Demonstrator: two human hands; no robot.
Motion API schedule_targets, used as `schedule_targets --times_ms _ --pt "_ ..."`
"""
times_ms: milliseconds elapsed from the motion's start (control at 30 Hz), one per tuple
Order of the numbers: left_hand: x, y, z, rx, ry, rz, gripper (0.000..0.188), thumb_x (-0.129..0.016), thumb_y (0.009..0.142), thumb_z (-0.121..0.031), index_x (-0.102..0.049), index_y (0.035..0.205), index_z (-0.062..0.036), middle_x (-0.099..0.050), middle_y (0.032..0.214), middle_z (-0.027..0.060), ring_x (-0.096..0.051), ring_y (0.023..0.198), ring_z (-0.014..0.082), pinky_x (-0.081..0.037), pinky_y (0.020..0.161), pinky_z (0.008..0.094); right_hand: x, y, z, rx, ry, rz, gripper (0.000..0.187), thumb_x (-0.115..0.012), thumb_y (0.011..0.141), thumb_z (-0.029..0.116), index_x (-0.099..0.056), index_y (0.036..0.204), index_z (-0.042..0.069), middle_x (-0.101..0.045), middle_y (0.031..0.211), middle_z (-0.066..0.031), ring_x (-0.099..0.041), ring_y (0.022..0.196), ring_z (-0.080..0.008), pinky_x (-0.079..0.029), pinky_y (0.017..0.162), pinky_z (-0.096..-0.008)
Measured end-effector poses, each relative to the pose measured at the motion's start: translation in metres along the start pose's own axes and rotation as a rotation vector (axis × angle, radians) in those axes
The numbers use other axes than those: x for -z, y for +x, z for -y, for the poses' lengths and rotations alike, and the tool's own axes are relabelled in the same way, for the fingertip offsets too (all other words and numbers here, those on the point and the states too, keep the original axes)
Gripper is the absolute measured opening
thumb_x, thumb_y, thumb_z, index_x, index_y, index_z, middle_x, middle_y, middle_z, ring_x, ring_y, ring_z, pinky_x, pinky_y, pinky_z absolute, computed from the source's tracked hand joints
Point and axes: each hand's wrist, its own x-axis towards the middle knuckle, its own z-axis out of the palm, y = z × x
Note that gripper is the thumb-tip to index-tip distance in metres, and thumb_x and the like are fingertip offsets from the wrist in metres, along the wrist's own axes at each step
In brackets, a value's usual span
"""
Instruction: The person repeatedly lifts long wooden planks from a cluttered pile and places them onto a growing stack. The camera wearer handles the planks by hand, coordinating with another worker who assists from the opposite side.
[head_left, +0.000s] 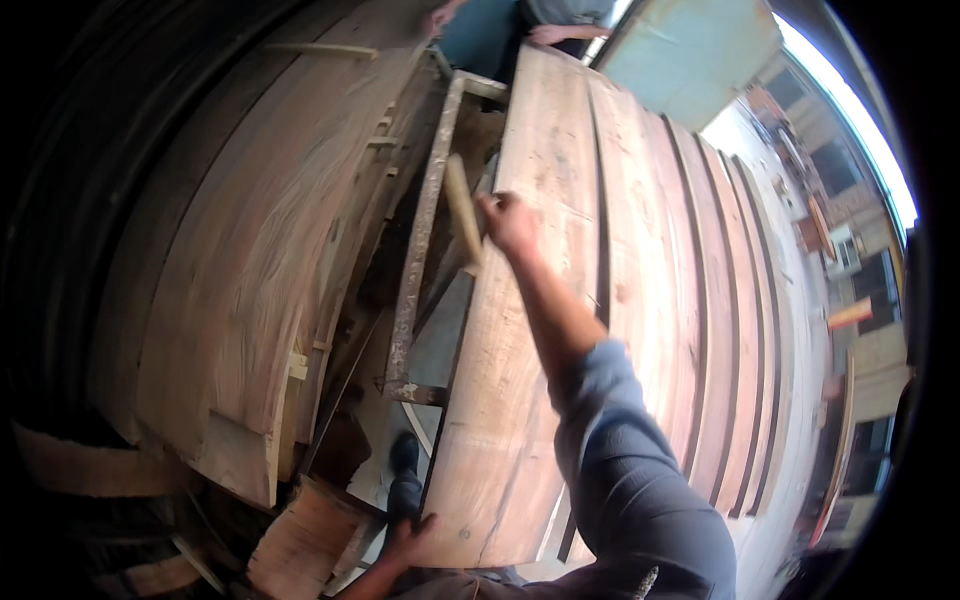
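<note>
Through the centre of the frame lies a broad, pale-brown wooden plank [505, 400], best steadied at its lower-left corner, where the left hand [408, 543] is placed, its grip too dark to tell. Beside the plank's left edge, a slim, pale wooden stick [463, 212] is blurred next to the curled right hand [512, 222]; whether it is held cannot be told, and it should be guided clear of the mottled, narrow frame [408, 290] at centre-left. At the top, fingers of the co-worker's hand [548, 34] should be allowed for before the plank is shifted.
</note>
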Motion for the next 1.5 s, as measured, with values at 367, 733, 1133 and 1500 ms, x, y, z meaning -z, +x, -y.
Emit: schedule_targets --times_ms 367,733,1133,1500 --pt "-0.017 -0.023 -0.008 0.094 -0.04 -0.084 0.076 -0.057 0.099 -0.058 -0.055 0.136 0.0088 -0.064 0.132 0.0187 -0.062 0.119 0.0246 -0.048 0.1 0.037 0.159 -0.657 -0.135 -1.007 0.422 0.239 0.057 -0.072 0.094 0.048 -0.061 0.115 -0.004 -0.07 0.096 -0.0141 -0.068 0.084 -0.0203 -0.056 0.071 -0.0358" --pt "-0.04 -0.033 -0.006 0.079 -0.255 0.133 0.08 -0.041 0.103 -0.064 -0.042 0.149 0.0012 -0.057 0.143 0.0176 -0.06 0.127 0.0318 -0.053 0.104 0.0485 0.071 -0.717 -0.237 -1.266 1.606 0.291 0.059 -0.063 0.101 0.044 -0.049 0.146 0.007 -0.054 0.147 -0.0064 -0.051 0.135 -0.0242 -0.045 0.108 -0.0411" --pt "-0.018 -0.012 0.012 0.061 -0.054 0.093 0.086 -0.047 0.099 -0.068 -0.046 0.146 0.0049 -0.057 0.142 0.018 -0.06 0.126 0.0302 -0.05 0.105 0.0434 0.052 -0.713 -0.219 -1.204 1.779 -0.03 0.059 -0.065 0.101 0.034 -0.045 0.145 0.0 -0.055 0.144 -0.0136 -0.056 0.13 -0.03 -0.045 0.114 -0.0482" --pt "0.007 -0.018 0.056 0.036 0.059 0.009 0.087 -0.058 0.096 -0.065 -0.048 0.141 0.0091 -0.059 0.135 0.0225 -0.06 0.122 0.0321 -0.049 0.101 0.0467 0.063 -0.706 -0.2 -1.092 1.696 0.173 0.063 -0.047 0.106 0.051 -0.041 0.151 0.007 -0.047 0.152 -0.015 -0.047 0.139 -0.0351 -0.042 0.113 -0.0531"
